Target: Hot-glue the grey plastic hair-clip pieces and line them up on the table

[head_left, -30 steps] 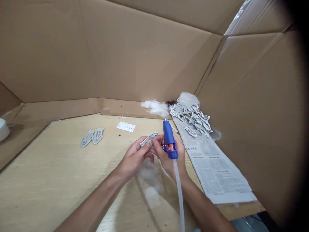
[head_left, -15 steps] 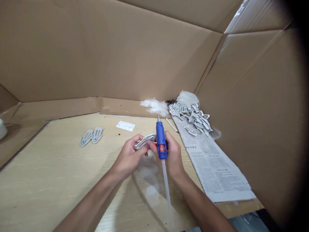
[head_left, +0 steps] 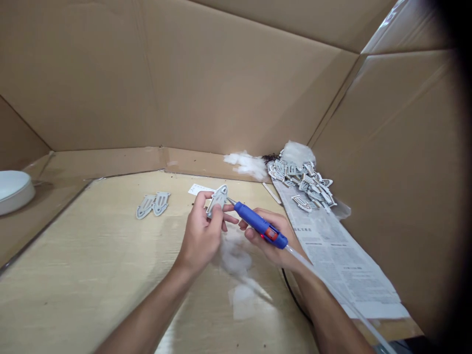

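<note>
The grey slotted piece (head_left: pixel 217 201) is in your left hand (head_left: pixel 202 230), raised above the table (head_left: pixel 92 255) and tilted with its pointed end up. It looks thin, light and fairly stiff; the slots probably make it easier to bend or crack, so the outer rim and the broad lower end seem the safest hold. Whether its surface is slippery, you cannot tell from here.

Your left thumb presses its face near the lower end, with fingers behind, so the grip is narrow and closed on the piece; other fingers spread out to the right.

Your right hand (head_left: pixel 272 250) is wrapped round the blue glue gun (head_left: pixel 258 221), most of its handle hidden. The nozzle points at the piece's right edge; contact is unclear. A long glue stick (head_left: pixel 324 278) trails from its back.

White fluff (head_left: pixel 236 255) lies below your hands. Two more slotted pieces (head_left: pixel 154 205) lie to the left, and a pile of pieces (head_left: pixel 302 182) rests on newspaper (head_left: pixel 346 265) to the right.
</note>
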